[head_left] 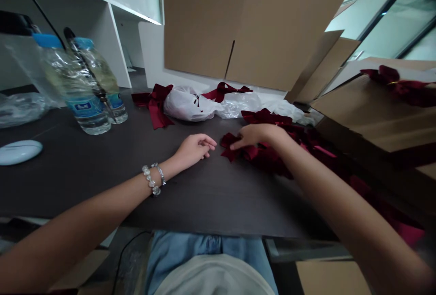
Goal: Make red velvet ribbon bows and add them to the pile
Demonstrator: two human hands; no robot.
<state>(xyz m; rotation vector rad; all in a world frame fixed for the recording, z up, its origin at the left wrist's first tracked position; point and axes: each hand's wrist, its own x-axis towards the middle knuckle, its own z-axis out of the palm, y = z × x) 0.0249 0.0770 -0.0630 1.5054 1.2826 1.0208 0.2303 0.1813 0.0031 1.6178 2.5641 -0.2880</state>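
My right hand (pixel 251 136) reaches down over a heap of dark red velvet bows (pixel 272 161) on the right side of the desk. Its fingers are closed on the dark red bow (pixel 229 142) at the heap's left edge; part of that bow is hidden under the hand. To the left, my left hand (pixel 195 147) hovers low over the desk with loosely bent fingers and nothing in them. Its wrist wears a beaded bracelet and a metal one. More dark red bows (pixel 160 104) lie along the back, beside and on white plastic bags (pixel 190 104).
Two plastic bottles (pixel 90 108) with blue labels stand on the left of the dark desk (pixel 197 195), near a white computer mouse (pixel 21 152). A large cardboard sheet (pixel 204 22) rises behind. Cardboard boxes (pixel 371 108) border the right side, one with a red bow (pixel 395 83).
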